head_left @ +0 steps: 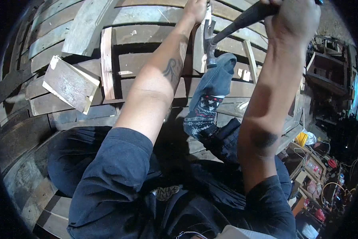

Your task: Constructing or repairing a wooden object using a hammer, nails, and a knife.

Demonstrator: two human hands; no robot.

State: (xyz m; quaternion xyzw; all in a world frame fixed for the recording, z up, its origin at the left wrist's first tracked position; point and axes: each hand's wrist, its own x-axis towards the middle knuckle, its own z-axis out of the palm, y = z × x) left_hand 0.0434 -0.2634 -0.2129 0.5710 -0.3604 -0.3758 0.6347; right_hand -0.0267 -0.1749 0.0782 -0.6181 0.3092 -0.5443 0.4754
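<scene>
My right hand [293,24] is closed round the dark handle of a claw hammer [242,19], raised at the upper right. The hammer's steel head [210,47] hangs over the right edge of a short upright wooden board [198,49]; whether they touch I cannot tell. My left hand [195,12] is at the top edge, just above that board, with its fingers curled. What those fingers hold is mostly cut off by the picture's edge. Just below the hammer head is my foot in a blue-grey cover [216,77] and a patterned sock [206,109].
Weathered planks [147,16] form the slatted surface ahead of me. A loose square wood piece [71,84], a wide grey board [87,28] and a narrow upright strip [106,63] lie at the left. Clutter with cables and a yellow item [301,138] fills the right side.
</scene>
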